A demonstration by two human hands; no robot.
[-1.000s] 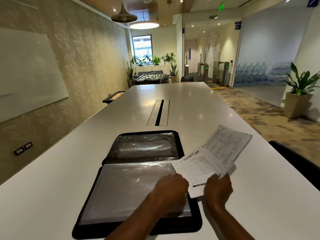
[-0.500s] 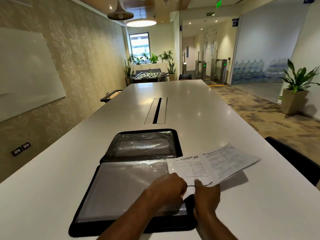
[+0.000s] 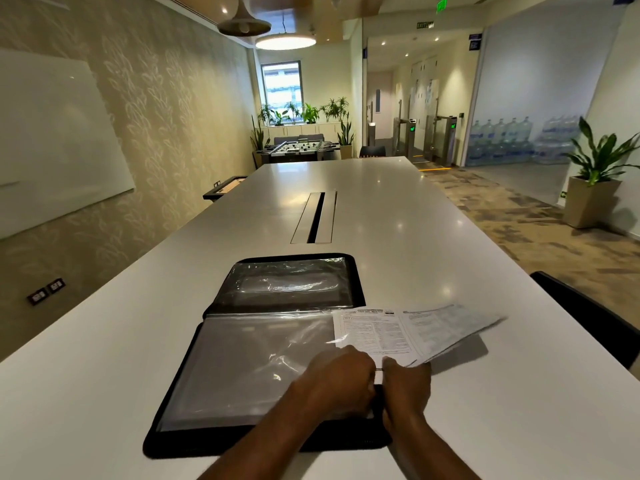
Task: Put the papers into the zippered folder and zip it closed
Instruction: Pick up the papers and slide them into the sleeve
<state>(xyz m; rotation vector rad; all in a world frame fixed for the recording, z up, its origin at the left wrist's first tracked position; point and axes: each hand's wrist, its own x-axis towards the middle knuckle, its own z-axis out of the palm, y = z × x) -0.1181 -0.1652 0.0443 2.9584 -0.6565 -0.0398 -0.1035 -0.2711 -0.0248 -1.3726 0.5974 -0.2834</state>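
Observation:
A black zippered folder (image 3: 221, 396) lies open and flat on the white table (image 3: 381, 209), its clear plastic sleeves facing up. The printed papers (image 3: 408, 329) hang low over the folder's right edge, tilted to the right. My right hand (image 3: 403, 388) grips their near corner. My left hand (image 3: 341, 379) rests closed on the right edge of the near plastic sleeve, touching the papers' left corner; whether it pinches the sleeve is hidden.
A metal cable slot (image 3: 315, 218) runs along the table's middle beyond the folder. A black chair back (image 3: 588, 313) stands at the table's right edge. A potted plant (image 3: 595, 181) sits on the carpet at far right.
The papers have swung down from a raised tilt to nearly flat and shifted left toward the sleeve's edge. My right hand moved in beside my left hand.

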